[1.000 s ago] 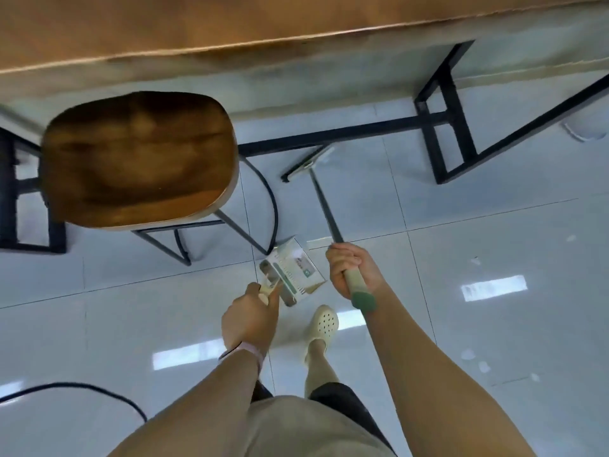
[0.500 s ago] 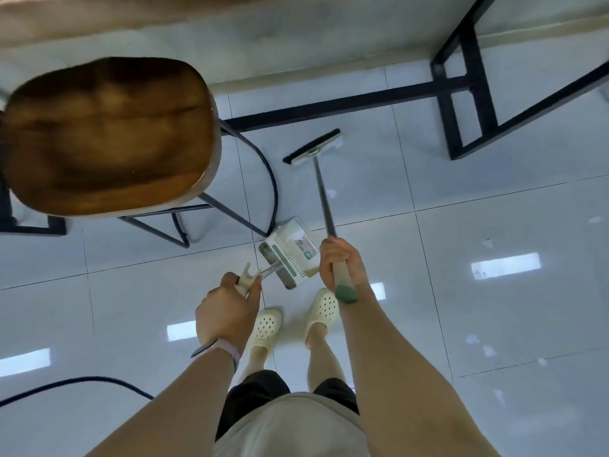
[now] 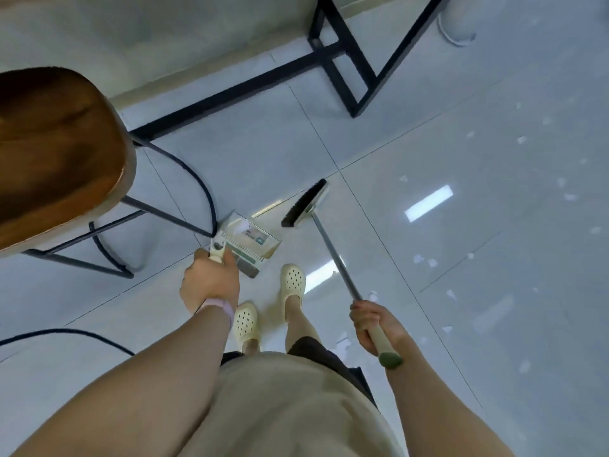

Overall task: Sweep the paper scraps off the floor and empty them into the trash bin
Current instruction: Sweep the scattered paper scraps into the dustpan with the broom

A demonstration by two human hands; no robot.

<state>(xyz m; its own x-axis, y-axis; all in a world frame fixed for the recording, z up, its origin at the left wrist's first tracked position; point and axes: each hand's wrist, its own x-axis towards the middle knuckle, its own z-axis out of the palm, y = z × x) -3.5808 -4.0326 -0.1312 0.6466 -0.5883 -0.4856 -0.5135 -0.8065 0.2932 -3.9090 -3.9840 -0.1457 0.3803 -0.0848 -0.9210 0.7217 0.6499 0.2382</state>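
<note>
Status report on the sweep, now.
Left hand grips dustpan handle; right hand grips broom. Paper scraps scattered on the floor to the right, unswept. Stool close on left; bin not in view.

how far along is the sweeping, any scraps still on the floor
Early to midway. Done: a scrap or two seems to lie in the dustpan. In hand: the left hand grips the dustpan handle, the right hand the broom. Left: many scraps dot the floor on the right; no bin in view.
</note>
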